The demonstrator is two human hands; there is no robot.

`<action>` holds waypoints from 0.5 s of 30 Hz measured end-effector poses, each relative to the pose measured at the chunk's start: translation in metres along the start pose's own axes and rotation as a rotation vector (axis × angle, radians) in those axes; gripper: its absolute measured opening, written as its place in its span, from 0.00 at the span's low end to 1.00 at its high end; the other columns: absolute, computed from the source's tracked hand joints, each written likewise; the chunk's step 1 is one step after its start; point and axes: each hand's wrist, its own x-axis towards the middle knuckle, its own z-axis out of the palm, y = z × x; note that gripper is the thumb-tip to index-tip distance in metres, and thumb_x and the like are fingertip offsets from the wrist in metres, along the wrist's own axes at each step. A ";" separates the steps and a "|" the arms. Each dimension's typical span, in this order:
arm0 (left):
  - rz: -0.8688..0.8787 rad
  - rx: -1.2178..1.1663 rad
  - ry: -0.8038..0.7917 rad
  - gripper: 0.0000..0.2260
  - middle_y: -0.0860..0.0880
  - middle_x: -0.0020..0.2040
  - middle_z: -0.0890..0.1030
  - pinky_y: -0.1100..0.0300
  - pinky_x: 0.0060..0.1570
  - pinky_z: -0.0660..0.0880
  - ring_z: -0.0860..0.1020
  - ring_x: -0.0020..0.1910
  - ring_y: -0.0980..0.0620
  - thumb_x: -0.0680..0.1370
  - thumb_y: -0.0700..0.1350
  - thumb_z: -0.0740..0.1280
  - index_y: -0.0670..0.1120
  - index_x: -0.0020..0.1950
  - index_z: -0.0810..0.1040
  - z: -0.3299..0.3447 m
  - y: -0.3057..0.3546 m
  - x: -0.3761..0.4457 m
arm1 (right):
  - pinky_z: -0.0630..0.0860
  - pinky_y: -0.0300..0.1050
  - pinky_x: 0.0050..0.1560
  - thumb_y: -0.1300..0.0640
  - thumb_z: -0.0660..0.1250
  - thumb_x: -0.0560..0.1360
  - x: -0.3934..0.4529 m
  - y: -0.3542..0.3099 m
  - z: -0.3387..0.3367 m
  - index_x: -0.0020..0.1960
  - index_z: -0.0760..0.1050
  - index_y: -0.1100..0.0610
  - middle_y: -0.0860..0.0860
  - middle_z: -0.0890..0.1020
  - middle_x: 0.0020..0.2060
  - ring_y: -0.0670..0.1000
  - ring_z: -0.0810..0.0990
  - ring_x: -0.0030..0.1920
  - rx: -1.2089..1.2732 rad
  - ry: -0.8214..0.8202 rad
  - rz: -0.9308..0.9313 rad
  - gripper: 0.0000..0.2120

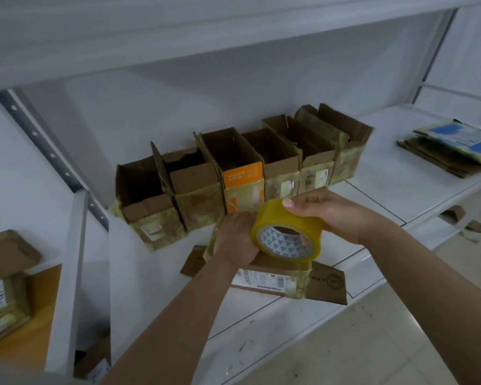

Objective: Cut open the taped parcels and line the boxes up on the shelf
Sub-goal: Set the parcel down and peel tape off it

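Both forearms reach in from below. Right grip (328,215) curled round yellow tape roll (288,232); left grip (235,237) holds flattened parcel (272,276) on white shelf (386,173), fingers hidden behind roll. Six opened boxes (233,173) stand in row at shelf back, touching.

Six opened boxes (242,173) stand in a row on the shelf (400,190); one tape roll (288,232); two hands (235,237).

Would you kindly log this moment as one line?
right hand: holds tape roll | left hand: on flat parcel | opened boxes: lined up
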 end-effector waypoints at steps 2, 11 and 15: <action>-0.004 0.067 0.000 0.14 0.44 0.61 0.77 0.56 0.63 0.60 0.71 0.63 0.43 0.82 0.51 0.57 0.45 0.62 0.75 0.001 0.001 0.004 | 0.80 0.53 0.58 0.33 0.71 0.59 -0.002 -0.007 -0.001 0.50 0.83 0.62 0.56 0.86 0.44 0.56 0.85 0.47 -0.123 0.080 -0.007 0.34; 0.011 0.115 -0.024 0.44 0.48 0.56 0.77 0.52 0.59 0.65 0.71 0.59 0.46 0.67 0.75 0.32 0.50 0.59 0.74 0.000 0.004 0.007 | 0.77 0.44 0.34 0.34 0.72 0.66 -0.036 0.048 -0.051 0.33 0.82 0.61 0.53 0.81 0.27 0.49 0.81 0.27 -0.604 0.274 0.287 0.28; -0.057 0.139 -0.088 0.44 0.50 0.61 0.75 0.51 0.59 0.64 0.69 0.63 0.46 0.61 0.82 0.44 0.53 0.61 0.72 0.005 0.003 0.012 | 0.77 0.47 0.37 0.35 0.73 0.67 -0.029 0.084 -0.037 0.29 0.76 0.61 0.54 0.76 0.23 0.53 0.78 0.27 -0.569 0.294 0.392 0.28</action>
